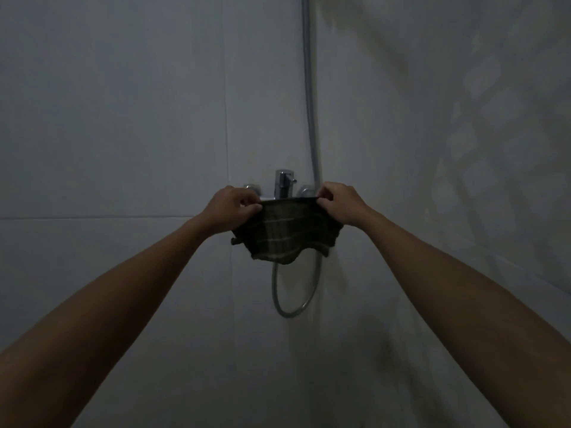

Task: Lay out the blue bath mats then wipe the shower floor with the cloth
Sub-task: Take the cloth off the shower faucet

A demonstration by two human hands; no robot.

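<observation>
A dark checked cloth [285,234] with pale stripes hangs stretched between both hands in front of the chrome shower mixer [284,183]. My left hand [230,210] pinches its upper left corner. My right hand [341,205] pinches the upper right corner. The cloth's top edge lies level with the mixer body and hides its lower part. No blue bath mat and no shower floor is in view.
Pale tiled walls [123,118] meet in a corner behind the mixer. A grey shower hose [310,118] runs down the corner and loops below the cloth. The light is dim.
</observation>
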